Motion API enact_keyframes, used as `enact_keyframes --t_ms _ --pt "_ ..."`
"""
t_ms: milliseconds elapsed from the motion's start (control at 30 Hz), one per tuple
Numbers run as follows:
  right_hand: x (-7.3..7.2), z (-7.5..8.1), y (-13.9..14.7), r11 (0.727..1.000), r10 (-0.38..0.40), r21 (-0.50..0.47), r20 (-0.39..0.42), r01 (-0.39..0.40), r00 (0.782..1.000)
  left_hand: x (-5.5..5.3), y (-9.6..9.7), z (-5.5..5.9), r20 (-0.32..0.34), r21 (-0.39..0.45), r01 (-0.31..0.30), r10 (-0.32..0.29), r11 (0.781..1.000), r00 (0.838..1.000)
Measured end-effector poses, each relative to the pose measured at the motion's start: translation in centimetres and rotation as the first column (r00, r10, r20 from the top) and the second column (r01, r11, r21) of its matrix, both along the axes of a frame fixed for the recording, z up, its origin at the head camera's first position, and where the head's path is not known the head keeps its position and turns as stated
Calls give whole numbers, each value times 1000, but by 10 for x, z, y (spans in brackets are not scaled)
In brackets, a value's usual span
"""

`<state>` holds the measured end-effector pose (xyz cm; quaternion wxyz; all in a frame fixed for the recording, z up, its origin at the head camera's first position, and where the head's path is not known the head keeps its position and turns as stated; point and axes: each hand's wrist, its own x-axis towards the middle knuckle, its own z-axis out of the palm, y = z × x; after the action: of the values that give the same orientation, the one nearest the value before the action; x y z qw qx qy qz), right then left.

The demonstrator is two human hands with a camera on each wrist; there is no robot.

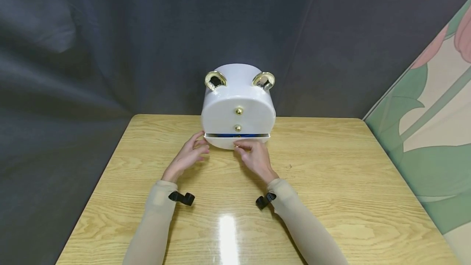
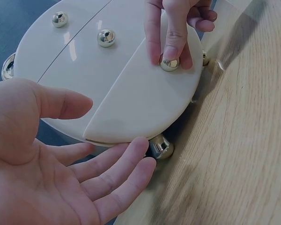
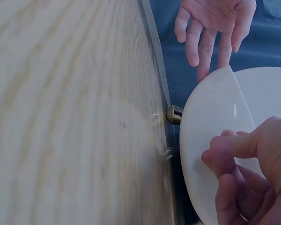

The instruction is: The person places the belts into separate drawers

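A round white drawer box (image 1: 239, 97) with two gold ring-shaped ears stands at the back of the table. Its bottom drawer (image 1: 217, 141) is pulled out a little, and something blue (image 1: 239, 135) shows in the gap. My right hand (image 1: 255, 159) pinches the gold knob (image 2: 169, 64) of that drawer between thumb and fingers. At the drawer's left end is my left hand (image 1: 187, 156), palm turned inward and fingers loosely extended, with fingertips right at the drawer's edge. Two more gold knobs, an upper one (image 1: 239, 111) and a middle one (image 1: 238, 128), sit above on the front.
The box rests on small gold feet (image 2: 161, 146) on the wooden table (image 1: 324, 183). A dark curtain (image 1: 154, 44) hangs right behind it. To the right is a floral-patterned cloth (image 1: 434, 126) along the table's side.
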<state>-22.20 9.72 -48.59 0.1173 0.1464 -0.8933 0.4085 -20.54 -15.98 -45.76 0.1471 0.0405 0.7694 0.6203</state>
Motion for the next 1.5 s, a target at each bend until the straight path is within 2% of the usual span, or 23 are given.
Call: enact_keyframes --t_ms 267,600,1067,1267,1367,1500 --pt "-6 -2 -1 1000 -27 -4 22 27 999 0 -1 0 -4 0 -4 4 1000 1000" --pt "-12 -6 -2 999 -35 -16 -5 35 999 0 0 0 -3 -3 -2 2 1000 1000" --pt "-15 -4 -3 998 -44 -51 42 46 998 0 0 0 -5 -3 2 -2 1000 1000" --pt "-17 -5 -1 989 -5 -147 111 21 994 1 1 1 1 1 2 -2 1000 1000" --pt "-17 -5 0 974 34 -227 166 5 986 1 1 2 1 1 2 -2 1000 1000" --pt "-18 -6 1 959 62 -283 218 3 974 2 1 2 2 -6 1 -1 1000 1000"
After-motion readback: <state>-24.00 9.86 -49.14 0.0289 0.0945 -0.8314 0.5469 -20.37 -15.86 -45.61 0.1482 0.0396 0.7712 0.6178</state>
